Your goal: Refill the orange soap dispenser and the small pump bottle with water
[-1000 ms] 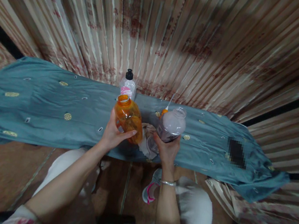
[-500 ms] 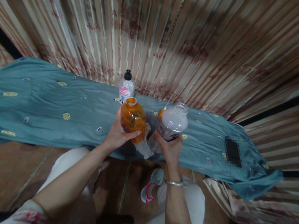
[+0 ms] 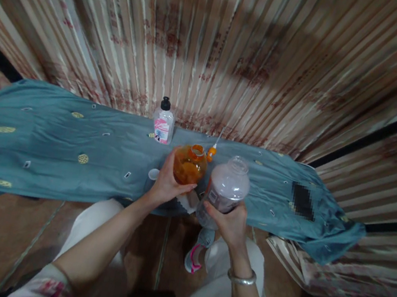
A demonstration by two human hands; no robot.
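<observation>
My left hand [image 3: 170, 180] is wrapped round an orange see-through bottle [image 3: 188, 169], tilted with its uncapped mouth toward the right. In my right hand [image 3: 228, 219] is a large clear plastic bottle [image 3: 230, 181] with a label, also uncapped, held close beside the orange one. Behind them lies an orange spray nozzle [image 3: 212, 152] with a thin pale tube. A pale tissue-like piece [image 3: 187, 201] shows under the orange bottle. Left of my left hand is a small white round cap-like thing [image 3: 153, 174].
A clear bottle with a black top and pink label [image 3: 163, 125] stands at the back of the blue-green cloth-covered table [image 3: 50, 144]. A blurred dark object [image 3: 303, 200] lies at the right. Striped curtains [image 3: 201, 42] hang behind.
The orange bottle has moved right and tilted toward the clear bottle. My right hand has drawn the clear bottle slightly nearer to me. The white round thing has come into view.
</observation>
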